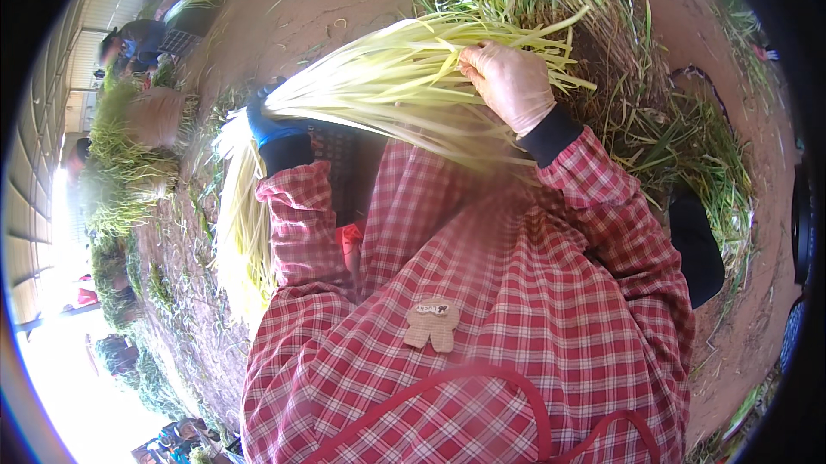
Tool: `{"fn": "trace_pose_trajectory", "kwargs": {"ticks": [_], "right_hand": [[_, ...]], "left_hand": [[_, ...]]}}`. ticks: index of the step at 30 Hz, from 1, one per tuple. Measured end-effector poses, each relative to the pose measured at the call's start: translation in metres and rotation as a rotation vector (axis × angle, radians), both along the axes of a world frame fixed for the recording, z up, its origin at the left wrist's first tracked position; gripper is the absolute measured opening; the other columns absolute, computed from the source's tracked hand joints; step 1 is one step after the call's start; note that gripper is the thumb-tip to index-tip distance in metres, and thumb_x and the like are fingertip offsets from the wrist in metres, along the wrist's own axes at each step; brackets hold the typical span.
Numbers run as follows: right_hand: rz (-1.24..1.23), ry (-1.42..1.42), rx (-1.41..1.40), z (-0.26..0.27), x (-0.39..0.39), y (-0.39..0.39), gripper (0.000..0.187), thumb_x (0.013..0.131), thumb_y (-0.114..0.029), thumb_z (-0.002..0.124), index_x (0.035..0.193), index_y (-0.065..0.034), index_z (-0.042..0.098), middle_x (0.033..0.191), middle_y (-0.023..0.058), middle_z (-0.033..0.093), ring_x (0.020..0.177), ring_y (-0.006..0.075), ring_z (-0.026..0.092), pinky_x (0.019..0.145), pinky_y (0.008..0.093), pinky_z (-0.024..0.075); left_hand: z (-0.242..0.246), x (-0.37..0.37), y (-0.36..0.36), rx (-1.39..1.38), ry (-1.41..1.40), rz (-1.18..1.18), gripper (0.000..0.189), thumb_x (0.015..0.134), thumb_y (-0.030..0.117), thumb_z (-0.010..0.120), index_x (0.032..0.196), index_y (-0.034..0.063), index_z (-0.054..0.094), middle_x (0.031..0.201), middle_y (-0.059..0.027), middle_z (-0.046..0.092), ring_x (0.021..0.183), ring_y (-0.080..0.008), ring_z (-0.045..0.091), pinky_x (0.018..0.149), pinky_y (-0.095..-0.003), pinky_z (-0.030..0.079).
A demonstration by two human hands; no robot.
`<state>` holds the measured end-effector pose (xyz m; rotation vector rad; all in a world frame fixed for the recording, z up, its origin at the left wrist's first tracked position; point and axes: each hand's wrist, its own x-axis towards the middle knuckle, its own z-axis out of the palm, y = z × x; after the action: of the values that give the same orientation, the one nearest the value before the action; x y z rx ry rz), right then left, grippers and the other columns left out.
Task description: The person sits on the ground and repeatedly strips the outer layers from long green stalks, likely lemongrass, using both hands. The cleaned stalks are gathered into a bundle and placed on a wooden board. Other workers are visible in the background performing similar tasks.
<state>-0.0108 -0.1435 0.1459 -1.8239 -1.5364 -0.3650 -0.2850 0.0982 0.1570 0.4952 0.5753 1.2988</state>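
A loose bunch of pale yellow, long-leaved stalks (387,64), which look like blanched chives, stretches across in front of my lap. My left hand (274,125), in a blue glove, grips the bunch near its white end. Toward the leaf tips, my right hand (510,83), in a thin translucent glove, pinches some of the yellow leaves between thumb and fingers. More pale stalks (242,231) lie beside my left forearm, below the blue glove. Under the bunch, a dark plastic crate (332,154) is partly hidden by my left sleeve.
A heap of green and dried leaves (619,44) lies on the dirt ground at the upper right. At the far left, tied bundles of greens (135,160) stand in a row. A person (139,41) bends near a crate (177,38) in the background.
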Motion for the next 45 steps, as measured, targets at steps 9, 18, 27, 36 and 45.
{"fn": "trace_pose_trajectory", "kwargs": {"ticks": [9,18,27,36,45], "right_hand": [[0.247,1.209,-0.007,-0.002,0.019,-0.019,0.012,0.085,-0.017,0.070,0.090,-0.0068,0.070,0.077,0.0027,0.067,0.061,0.0073,0.056,0.055,0.0236,0.0468],[-0.686,0.434,0.090,-0.001,0.164,-0.198,0.026,0.088,-0.024,0.066,0.113,-0.0193,0.068,0.097,0.0065,0.069,0.078,0.0182,0.064,0.070,0.0290,0.0522],[-0.143,0.229,-0.290,-0.042,0.029,-0.130,0.020,0.080,-0.033,0.067,0.086,-0.0146,0.072,0.076,0.0064,0.067,0.068,0.0263,0.064,0.061,0.0376,0.0494],[0.010,0.222,-0.115,-0.072,-0.004,-0.076,0.015,0.082,-0.026,0.068,0.088,-0.0129,0.073,0.072,0.0061,0.067,0.064,0.0211,0.065,0.057,0.0338,0.0502],[-0.585,0.681,-0.156,-0.057,0.102,-0.188,0.024,0.083,-0.025,0.069,0.102,-0.0108,0.069,0.094,0.0068,0.070,0.079,0.0214,0.067,0.072,0.0319,0.0511]], "left_hand": [[-0.019,-0.012,0.015,0.105,0.065,-0.081,0.019,0.084,0.026,0.054,0.076,0.0088,0.057,0.086,-0.0146,0.065,0.088,-0.0331,0.062,0.086,-0.0506,0.049],[-0.046,-0.030,0.040,-0.042,0.094,0.003,0.023,0.078,0.028,0.053,0.075,0.0080,0.063,0.094,-0.0153,0.068,0.094,-0.0315,0.063,0.093,-0.0506,0.046],[-0.052,-0.035,0.053,-0.043,0.141,-0.108,0.021,0.077,0.023,0.053,0.081,0.0055,0.064,0.091,-0.0140,0.068,0.089,-0.0292,0.063,0.089,-0.0487,0.048],[-0.041,-0.030,0.044,-0.037,0.142,-0.014,0.013,0.078,0.023,0.057,0.074,0.0115,0.060,0.093,-0.0141,0.069,0.092,-0.0323,0.064,0.090,-0.0507,0.048],[-0.042,-0.032,0.047,0.005,0.267,-0.071,0.030,0.078,0.031,0.051,0.090,0.0057,0.061,0.106,-0.0216,0.065,0.102,-0.0399,0.061,0.093,-0.0580,0.045]]}}
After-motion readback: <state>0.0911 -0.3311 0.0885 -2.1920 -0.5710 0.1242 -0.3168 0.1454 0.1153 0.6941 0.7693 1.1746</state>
